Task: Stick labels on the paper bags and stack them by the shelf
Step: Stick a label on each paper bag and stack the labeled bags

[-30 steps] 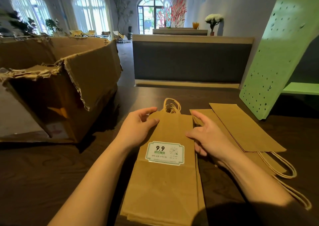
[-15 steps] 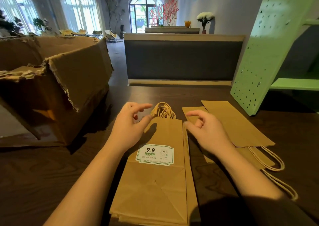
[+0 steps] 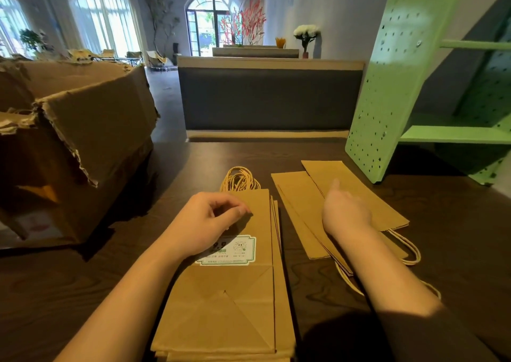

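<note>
A pile of flat brown paper bags (image 3: pixel 221 320) lies on the dark wooden table (image 3: pixel 83 292) in front of me, twine handles (image 3: pixel 240 180) pointing away. The top bag carries a white and green label (image 3: pixel 237 251), partly hidden under my left wrist. My left hand (image 3: pixel 210 220) lies over the top bag's upper left part with fingers curled, thumb and forefinger pinching it near its edge. My right hand (image 3: pixel 345 212), blurred, is stretched out with loose fingers over two or three plain bags (image 3: pixel 301 209) lying overlapped to the right.
A green perforated shelf (image 3: pixel 387 85) stands at the table's right rear, just behind the right-hand bags. A large torn cardboard box (image 3: pixel 91 129) fills the left side. Behind the table runs a grey bench back (image 3: pixel 271 99).
My left hand slid from the pile's top left corner onto the top bag and curled. My right hand left the pile's right edge and moved right, over the plain bags.
</note>
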Motion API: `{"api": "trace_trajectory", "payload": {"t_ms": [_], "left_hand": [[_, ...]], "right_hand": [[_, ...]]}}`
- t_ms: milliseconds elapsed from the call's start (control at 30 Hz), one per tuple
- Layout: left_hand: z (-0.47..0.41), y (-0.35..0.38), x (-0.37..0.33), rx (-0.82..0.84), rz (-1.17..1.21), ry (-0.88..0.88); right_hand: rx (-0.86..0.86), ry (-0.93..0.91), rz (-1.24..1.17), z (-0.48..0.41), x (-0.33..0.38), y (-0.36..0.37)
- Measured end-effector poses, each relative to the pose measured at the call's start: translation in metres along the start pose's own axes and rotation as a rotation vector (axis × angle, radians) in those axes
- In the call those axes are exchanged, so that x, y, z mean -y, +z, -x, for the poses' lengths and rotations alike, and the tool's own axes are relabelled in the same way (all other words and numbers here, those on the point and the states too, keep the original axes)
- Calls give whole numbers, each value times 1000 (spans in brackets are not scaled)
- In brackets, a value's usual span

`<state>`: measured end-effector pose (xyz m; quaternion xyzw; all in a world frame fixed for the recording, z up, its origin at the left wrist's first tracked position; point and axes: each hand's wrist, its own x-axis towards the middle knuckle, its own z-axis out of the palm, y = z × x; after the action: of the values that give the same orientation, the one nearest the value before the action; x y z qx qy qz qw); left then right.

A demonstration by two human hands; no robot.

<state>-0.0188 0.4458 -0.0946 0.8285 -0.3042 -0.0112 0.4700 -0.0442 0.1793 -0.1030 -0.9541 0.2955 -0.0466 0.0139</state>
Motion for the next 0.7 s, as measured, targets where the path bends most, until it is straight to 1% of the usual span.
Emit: {"api": "trace_trajectory", "payload": {"t_ms": [67,133,200,267,300,367,433,500,567,600,667,700], "left_hand": [[0,0,0,-1,11,-9],[0,1,0,-2,19,-17],[0,1,0,0,22,-32],[-1,1,0,-3,20,-42],[-1,1,0,-3,16,-45],[-1,1,-1,-8,9,-43],[0,0,-1,-17,3,-44],[-1,0,-1,-24,-10,-42],[0,-1,-2,-36,-11,-33],[0,-1,-4,-47,-4,-23],[0,-1,-8,-103,23,-5],[0,-1,-11,-143,90,-18]], "right_hand": [[-46,-47,55,3,4,-1],[-77,-60,56,5,5,-3],[-102,-47,29,6,0,-8],[-166,-5,-68,5,-7,-11],[-229,13,-176,4,-11,-12],[-395,-17,-504,3,-17,-12],[-544,-132,-886,7,-17,-16],[-611,-251,-1151,15,-11,-25],[-563,-292,-1357,23,-4,-33],[-489,-290,-1461,26,-1,-36],[-265,-288,-1633,30,3,-41],[-164,-298,-1681,32,4,-42]]}}
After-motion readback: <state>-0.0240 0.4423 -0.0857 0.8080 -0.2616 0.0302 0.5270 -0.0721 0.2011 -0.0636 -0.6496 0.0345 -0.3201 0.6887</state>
